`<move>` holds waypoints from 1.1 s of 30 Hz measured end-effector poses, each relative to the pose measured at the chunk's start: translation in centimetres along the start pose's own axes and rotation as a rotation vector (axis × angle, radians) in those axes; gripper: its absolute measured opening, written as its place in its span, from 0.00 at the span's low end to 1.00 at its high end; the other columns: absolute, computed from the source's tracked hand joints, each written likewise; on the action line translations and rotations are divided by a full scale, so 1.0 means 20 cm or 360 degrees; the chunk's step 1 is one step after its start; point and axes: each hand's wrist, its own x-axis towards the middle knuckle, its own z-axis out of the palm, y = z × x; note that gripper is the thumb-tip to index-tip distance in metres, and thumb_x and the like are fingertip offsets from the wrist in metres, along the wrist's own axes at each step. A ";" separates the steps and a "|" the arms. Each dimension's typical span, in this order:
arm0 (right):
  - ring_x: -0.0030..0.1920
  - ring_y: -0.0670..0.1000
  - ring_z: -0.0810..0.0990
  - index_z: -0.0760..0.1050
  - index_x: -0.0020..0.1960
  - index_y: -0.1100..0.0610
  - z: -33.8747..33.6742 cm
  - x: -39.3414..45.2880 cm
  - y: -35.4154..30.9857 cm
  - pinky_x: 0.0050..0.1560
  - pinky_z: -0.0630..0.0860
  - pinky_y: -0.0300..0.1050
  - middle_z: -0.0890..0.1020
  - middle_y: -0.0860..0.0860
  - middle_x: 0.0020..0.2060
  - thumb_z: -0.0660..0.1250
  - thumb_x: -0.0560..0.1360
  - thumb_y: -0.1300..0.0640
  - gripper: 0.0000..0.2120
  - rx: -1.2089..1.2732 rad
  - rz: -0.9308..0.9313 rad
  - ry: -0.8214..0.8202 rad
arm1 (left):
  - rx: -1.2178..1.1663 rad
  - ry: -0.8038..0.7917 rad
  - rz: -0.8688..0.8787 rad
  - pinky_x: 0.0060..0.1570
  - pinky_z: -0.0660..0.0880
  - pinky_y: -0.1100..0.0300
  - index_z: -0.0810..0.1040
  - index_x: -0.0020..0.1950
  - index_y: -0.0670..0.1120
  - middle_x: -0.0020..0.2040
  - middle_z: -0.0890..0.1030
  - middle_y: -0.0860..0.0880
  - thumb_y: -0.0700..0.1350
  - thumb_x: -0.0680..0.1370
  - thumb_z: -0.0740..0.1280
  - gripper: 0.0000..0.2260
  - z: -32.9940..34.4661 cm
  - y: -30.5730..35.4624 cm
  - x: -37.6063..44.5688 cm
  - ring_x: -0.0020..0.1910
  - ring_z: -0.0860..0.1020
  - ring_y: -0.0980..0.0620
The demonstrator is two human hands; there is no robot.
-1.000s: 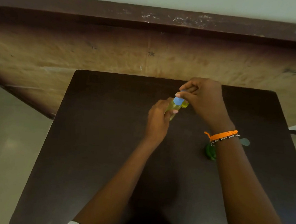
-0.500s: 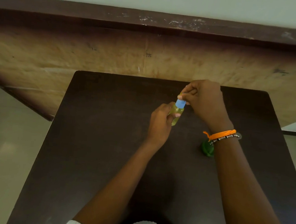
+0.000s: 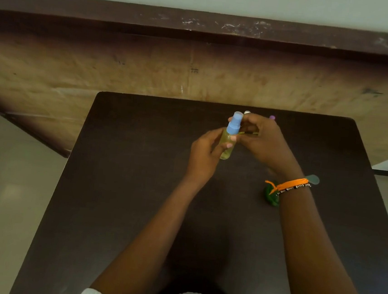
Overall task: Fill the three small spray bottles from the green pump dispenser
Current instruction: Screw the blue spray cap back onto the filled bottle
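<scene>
My left hand (image 3: 205,151) grips a small clear spray bottle (image 3: 226,147) of yellow-green liquid, held upright above the dark table (image 3: 125,187). Its blue spray cap (image 3: 235,123) stands free at the top. My right hand (image 3: 263,141) has curled fingers that pinch the cap's lower collar from the right. The green pump dispenser (image 3: 270,196) stands on the table under my right wrist, mostly hidden; its grey nozzle tip (image 3: 313,179) pokes out on the far side. Behind my right hand show a clear cap (image 3: 247,112) and a purple cap (image 3: 272,117) of other bottles.
The table's far edge lies just beyond my hands, against a worn wooden wall panel (image 3: 195,76). Pale floor (image 3: 5,199) shows to the left of the table. An orange wristband (image 3: 287,185) sits on my right wrist.
My right hand's fingers have slid from over the blue cap down to its collar, so the cap's top now shows. The bottle stands more upright in my left hand.
</scene>
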 end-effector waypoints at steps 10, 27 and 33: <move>0.51 0.56 0.81 0.77 0.56 0.63 0.13 0.21 0.15 0.55 0.76 0.53 0.83 0.58 0.49 0.71 0.69 0.66 0.15 -0.0316 0.0014 0.0240 | 0.0128 -0.0067 -0.0357 0.58 0.68 0.64 0.66 0.71 0.43 0.69 0.71 0.45 0.36 0.73 0.70 0.28 -0.08 -0.14 0.13 0.65 0.71 0.50; 0.51 0.62 0.79 0.72 0.62 0.67 0.43 0.49 0.42 0.45 0.63 0.38 0.81 0.64 0.49 0.65 0.73 0.69 0.18 -0.0533 0.0011 0.0361 | 0.0198 0.0035 -0.0575 0.61 0.71 0.59 0.70 0.68 0.43 0.62 0.76 0.46 0.34 0.75 0.66 0.21 -0.09 -0.35 0.18 0.59 0.75 0.51; 0.51 0.61 0.79 0.72 0.63 0.66 0.44 0.48 0.46 0.46 0.63 0.38 0.81 0.63 0.49 0.65 0.72 0.70 0.19 -0.0509 0.0017 0.0397 | 0.0178 0.0027 -0.0605 0.59 0.70 0.63 0.70 0.68 0.43 0.61 0.76 0.46 0.34 0.75 0.66 0.21 -0.07 -0.37 0.18 0.59 0.75 0.51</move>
